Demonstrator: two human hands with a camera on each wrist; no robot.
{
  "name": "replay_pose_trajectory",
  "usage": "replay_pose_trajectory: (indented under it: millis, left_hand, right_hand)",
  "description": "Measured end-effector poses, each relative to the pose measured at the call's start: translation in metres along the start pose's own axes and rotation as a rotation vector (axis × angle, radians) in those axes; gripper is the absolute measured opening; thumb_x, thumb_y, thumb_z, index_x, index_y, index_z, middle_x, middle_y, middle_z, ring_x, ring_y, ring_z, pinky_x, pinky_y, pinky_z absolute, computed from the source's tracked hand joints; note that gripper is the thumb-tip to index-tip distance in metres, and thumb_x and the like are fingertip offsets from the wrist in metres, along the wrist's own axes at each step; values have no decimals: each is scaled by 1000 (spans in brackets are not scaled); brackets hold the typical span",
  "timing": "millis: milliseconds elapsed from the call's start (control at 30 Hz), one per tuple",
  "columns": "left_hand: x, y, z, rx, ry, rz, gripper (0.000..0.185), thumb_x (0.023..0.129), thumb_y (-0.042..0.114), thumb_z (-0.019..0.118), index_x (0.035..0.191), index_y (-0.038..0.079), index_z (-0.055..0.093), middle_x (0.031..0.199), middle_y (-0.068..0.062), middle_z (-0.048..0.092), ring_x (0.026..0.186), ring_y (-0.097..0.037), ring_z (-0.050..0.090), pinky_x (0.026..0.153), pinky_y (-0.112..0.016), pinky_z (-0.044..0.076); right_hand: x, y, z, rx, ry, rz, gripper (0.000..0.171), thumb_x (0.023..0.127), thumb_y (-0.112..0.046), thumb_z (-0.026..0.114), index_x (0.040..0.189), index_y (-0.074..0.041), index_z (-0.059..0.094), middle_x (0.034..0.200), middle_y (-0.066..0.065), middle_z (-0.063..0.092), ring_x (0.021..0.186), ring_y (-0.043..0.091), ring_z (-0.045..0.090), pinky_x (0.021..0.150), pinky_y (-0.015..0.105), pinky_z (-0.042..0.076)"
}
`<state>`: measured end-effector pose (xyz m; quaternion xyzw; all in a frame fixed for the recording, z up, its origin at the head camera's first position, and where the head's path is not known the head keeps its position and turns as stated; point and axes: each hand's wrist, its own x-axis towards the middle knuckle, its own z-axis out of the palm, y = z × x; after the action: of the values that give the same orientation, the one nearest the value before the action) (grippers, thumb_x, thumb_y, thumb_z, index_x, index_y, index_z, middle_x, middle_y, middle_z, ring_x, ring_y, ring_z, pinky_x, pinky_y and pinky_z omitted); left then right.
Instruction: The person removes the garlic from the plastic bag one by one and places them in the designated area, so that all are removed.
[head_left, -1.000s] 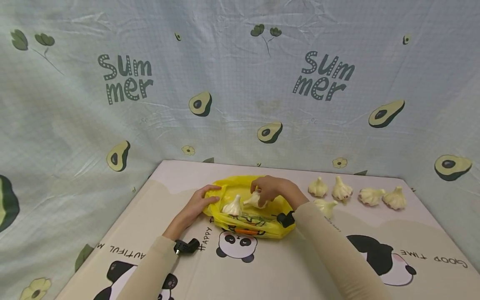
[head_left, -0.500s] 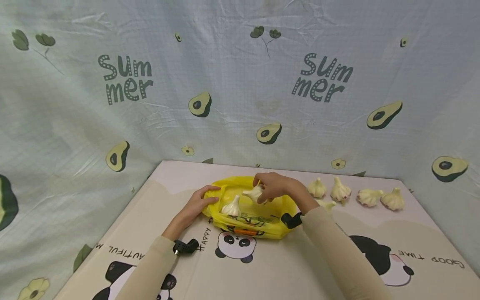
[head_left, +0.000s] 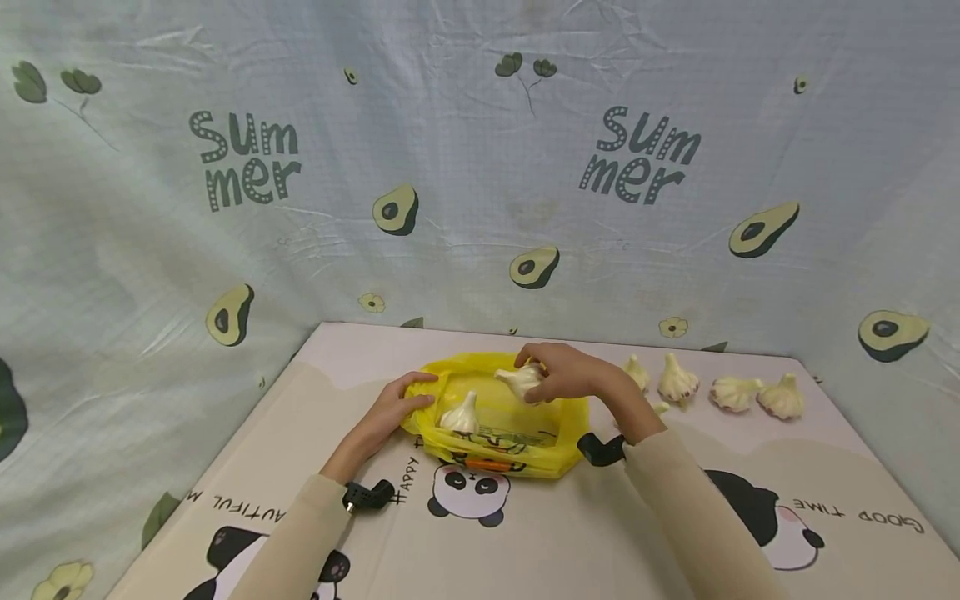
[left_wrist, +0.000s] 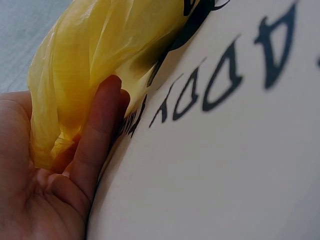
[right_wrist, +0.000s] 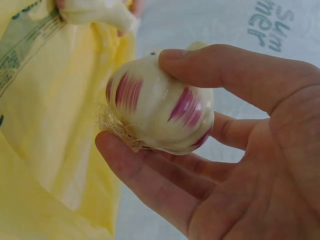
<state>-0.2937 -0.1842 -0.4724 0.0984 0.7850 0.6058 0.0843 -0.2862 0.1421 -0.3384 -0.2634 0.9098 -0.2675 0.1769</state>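
Observation:
A yellow plastic bag (head_left: 551, 462) lies on the table with its mouth spread wide. At its left edge my left hand (head_left: 393, 408) grips the bag; in the left wrist view, fingers (left_wrist: 97, 132) bend round the gathered plastic (left_wrist: 75, 75). One garlic bulb (head_left: 461, 416) rests in the bag, stem up. Above the bag's right part, my right hand (head_left: 566, 371) holds another garlic bulb (head_left: 522, 381), its stem pointing left. The right wrist view shows this bulb's purple streaks and root tuft (right_wrist: 120, 130), with thumb and fingertips around it.
Several more garlic bulbs (head_left: 678, 382) lie on the table's back right, partly behind my right forearm. A patterned cloth (head_left: 450, 150) hangs as a wall behind the table. The panda-print tabletop (head_left: 570, 533) extends in front of the bag.
My right hand has lifted the garlic bulb up and slightly to the right, out from lower in the bag. The left hand keeps its hold on the bag's left edge.

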Motion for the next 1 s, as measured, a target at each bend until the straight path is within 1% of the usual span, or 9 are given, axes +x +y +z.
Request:
replay_pose_trajectory:
  millis: [100, 200, 333, 433, 567, 633, 700, 833, 1000]
  left_hand:
    - [0, 0, 1, -1, -1, 3, 46, 100, 17, 63, 145, 6, 55, 166, -17, 33, 144, -34, 43, 108, -32, 47]
    - [0, 1, 1, -4, -5, 1, 47, 101, 18, 63, 145, 7, 54, 166, -17, 33, 142, -34, 45, 105, -29, 48]
    - [-1, 1, 1, -2, -3, 0, 47, 101, 18, 62, 146, 7, 54, 166, -17, 33, 141, -34, 45, 104, -27, 48]
    - [-1, 1, 1, 0, 0, 1, 47, 101, 18, 62, 145, 7, 54, 166, -17, 33, 140, -33, 46, 102, -26, 49]
    - [-2, 1, 1, -2, 2, 2, 46, 101, 17, 62, 145, 7, 54, 166, -17, 33, 138, -33, 47, 100, -24, 49]
    - [-2, 1, 1, -2, 0, 3, 47, 101, 17, 62, 145, 6, 54, 166, -17, 33, 138, -33, 47, 100, -23, 49]
    - [-2, 1, 1, -1, -3, 4, 47, 101, 17, 62, 146, 6, 54, 166, -17, 33, 138, -33, 47, 100, -23, 49]
    - [-2, 2, 1, 0, -6, 6, 48, 101, 18, 62, 146, 7, 53, 166, -17, 33, 140, -33, 46, 103, -25, 48]
    - [-3, 3, 1, 0, -7, 9, 47, 102, 18, 62, 147, 6, 53, 167, -17, 32, 141, -33, 45, 103, -25, 48]
  right_hand:
    - [-8, 2, -3, 1, 33, -10, 53, 88, -24, 76, 135, -9, 57, 130, 15, 61, 91, 20, 60, 80, 31, 54]
    - [-16, 6, -5, 6, 56, -37, 53, 88, -25, 77, 135, -8, 58, 130, 15, 61, 94, 21, 55, 79, 32, 51]
    - [-26, 10, -7, 29, 73, -64, 54, 88, -25, 76, 135, -6, 57, 126, 13, 61, 94, 21, 55, 78, 32, 51]
    - [-33, 13, -7, 41, 91, -78, 53, 89, -25, 76, 135, -6, 57, 126, 13, 61, 97, 22, 57, 81, 33, 52]
    - [-43, 16, -7, 45, 122, -95, 52, 90, -25, 75, 136, -7, 57, 134, 15, 61, 110, 29, 60, 91, 42, 55]
    - [-47, 17, -6, 54, 137, -87, 53, 91, -26, 75, 137, -9, 57, 139, 15, 60, 117, 33, 61, 96, 46, 56]
    - [-51, 19, -6, 64, 148, -75, 53, 91, -27, 76, 138, -10, 56, 142, 15, 58, 121, 36, 60, 97, 48, 56]
    - [-59, 23, -6, 71, 172, -50, 55, 92, -30, 76, 140, -12, 55, 146, 13, 57, 121, 37, 59, 95, 48, 57]
    - [-72, 29, -8, 65, 207, -73, 55, 94, -31, 74, 141, -10, 55, 148, 15, 55, 123, 40, 59, 99, 54, 54]
